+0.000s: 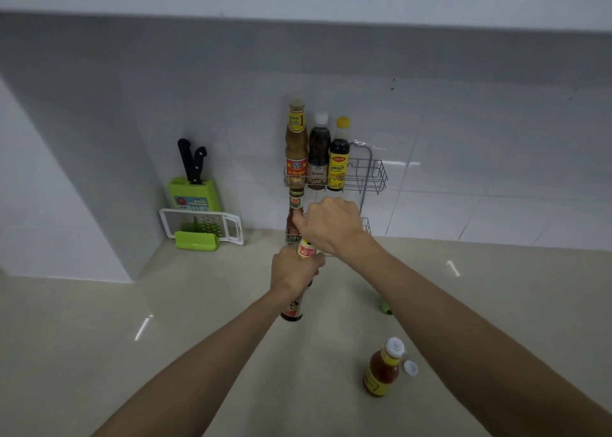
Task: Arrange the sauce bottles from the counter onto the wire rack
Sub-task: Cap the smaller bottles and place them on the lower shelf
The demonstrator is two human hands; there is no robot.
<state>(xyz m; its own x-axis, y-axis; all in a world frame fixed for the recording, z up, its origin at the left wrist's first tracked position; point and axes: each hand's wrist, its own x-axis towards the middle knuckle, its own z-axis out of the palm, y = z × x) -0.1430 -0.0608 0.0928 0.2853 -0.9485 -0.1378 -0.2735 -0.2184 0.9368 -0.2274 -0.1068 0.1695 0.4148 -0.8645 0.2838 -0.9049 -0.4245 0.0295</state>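
Observation:
The wire rack point(374, 175) hangs on the tiled wall. Its upper tier holds three bottles: a tall brown sauce bottle point(296, 145), a dark bottle with a white cap point(319, 153) and a dark bottle with a yellow cap point(338, 161). A red sauce bottle with a green cap point(294, 206) stands at the left of the lower tier, and my right hand point(329, 226) grips its neck. Just in front of the rack, my left hand point(293, 272) holds a dark sauce bottle point(293, 309) by its upper body, lifted off the counter. An orange sauce bottle point(381, 372) stands on the counter at the right.
A green knife block point(195, 193) with two black-handled knives and a white grater point(202, 226) stand at the back left. A small white cap point(410, 367) and a green object point(385, 307) peek out beside my right forearm. A white wall block bounds the beige counter point(165, 304) on the left.

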